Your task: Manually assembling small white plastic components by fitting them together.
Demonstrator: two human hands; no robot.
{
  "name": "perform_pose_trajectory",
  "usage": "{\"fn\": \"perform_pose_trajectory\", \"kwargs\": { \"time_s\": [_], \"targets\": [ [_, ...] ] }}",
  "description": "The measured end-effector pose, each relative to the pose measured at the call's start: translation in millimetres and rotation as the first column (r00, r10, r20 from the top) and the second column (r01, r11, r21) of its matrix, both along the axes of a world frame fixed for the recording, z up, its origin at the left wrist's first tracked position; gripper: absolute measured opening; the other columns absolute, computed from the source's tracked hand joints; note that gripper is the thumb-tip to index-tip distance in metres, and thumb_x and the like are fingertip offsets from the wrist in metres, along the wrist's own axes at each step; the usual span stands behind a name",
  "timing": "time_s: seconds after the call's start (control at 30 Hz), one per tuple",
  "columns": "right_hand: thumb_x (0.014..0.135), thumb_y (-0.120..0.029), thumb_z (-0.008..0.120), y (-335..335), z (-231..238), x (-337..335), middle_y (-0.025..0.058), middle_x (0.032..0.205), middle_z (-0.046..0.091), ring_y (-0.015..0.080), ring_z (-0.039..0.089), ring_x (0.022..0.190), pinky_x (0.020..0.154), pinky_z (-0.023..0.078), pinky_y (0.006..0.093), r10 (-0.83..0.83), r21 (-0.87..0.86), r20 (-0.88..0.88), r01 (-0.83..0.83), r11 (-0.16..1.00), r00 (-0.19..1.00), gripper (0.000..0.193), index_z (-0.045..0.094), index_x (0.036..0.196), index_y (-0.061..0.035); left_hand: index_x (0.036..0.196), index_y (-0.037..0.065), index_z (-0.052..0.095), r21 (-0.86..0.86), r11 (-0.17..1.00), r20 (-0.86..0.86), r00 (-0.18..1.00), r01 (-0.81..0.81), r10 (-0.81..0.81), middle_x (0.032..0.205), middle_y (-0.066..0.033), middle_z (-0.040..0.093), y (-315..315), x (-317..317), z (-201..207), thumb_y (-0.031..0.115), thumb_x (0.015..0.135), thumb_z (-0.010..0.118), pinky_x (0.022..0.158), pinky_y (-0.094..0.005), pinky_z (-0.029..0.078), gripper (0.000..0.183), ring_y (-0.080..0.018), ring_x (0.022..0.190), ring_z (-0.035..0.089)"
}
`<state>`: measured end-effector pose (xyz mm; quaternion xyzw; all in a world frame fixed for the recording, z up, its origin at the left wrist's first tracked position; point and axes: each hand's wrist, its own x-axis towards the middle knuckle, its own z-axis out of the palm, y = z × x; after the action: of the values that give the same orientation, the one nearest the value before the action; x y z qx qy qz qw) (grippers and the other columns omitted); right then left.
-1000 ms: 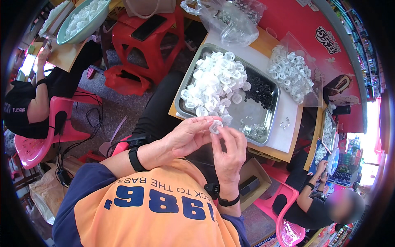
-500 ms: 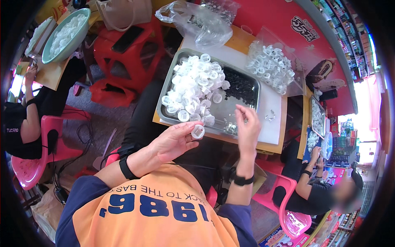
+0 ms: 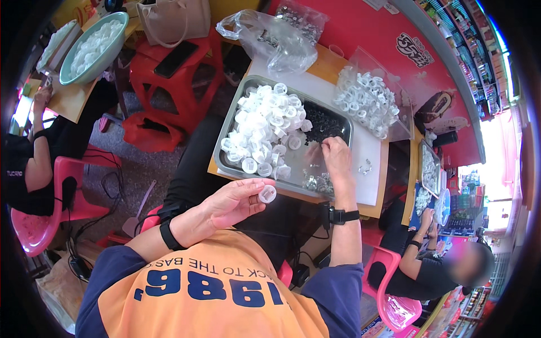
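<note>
My left hand is closed, pinching a round translucent plastic cap-like part between thumb and fingers in front of the tray. Over the right side of the metal tray, my right hand reaches down with its fingertips drawn together. Those fingertips are at the near edge of a patch of small black pieces; whatever is between them is too small to make out. A heap of white plastic parts fills the tray's left side. Small shiny pieces lie in its near right corner.
A clear bag of white parts sits right of the tray, near a few loose bits. Behind lies another plastic bag. Red stools stand left. Co-workers sit at both sides, one with a green basin nearby.
My right hand has moved from above the tray's near edge farther in, to the black pieces. My left hand has lowered slightly toward me, still holding the plastic part.
</note>
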<state>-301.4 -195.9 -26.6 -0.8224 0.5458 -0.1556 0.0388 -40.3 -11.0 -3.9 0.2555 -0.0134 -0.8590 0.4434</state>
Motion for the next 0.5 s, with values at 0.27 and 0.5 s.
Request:
{"fn": "perform_pose_trajectory", "kwargs": {
  "time_s": [0.27,0.5],
  "targets": [
    [0.085,-0.008,0.062,16.5,-2.4,-6.6,0.0156,0.092,0.065,0.0349,0.064,0.086,0.077,0.051,0.0417,0.023,0.014,0.084,-0.024,1.000,0.996,0.013,0.067,0.094,-0.0010,0.116,0.004,0.063,0.027,1.000,-0.004,1.000,0.008,-0.008,0.098,-0.0032,0.067,-2.6,-1.4,-0.6,0.018,0.096,0.062,0.079,-0.0274,0.054,0.025,-0.0117,0.090,0.065],
    [0.086,-0.007,0.062,18.6,1.4,-7.4,0.0138,0.090,0.066,0.0257,0.065,0.078,0.072,0.052,0.0370,-0.141,0.155,0.254,0.104,0.982,0.957,0.017,0.068,0.101,-0.0021,0.115,0.003,0.063,0.025,1.000,-0.005,1.000,0.014,-0.014,0.099,-0.0036,0.067,-3.1,-0.3,-2.1,0.018,0.096,0.062,0.079,-0.0270,0.054,0.025,-0.0123,0.089,0.065]
  ]
}}
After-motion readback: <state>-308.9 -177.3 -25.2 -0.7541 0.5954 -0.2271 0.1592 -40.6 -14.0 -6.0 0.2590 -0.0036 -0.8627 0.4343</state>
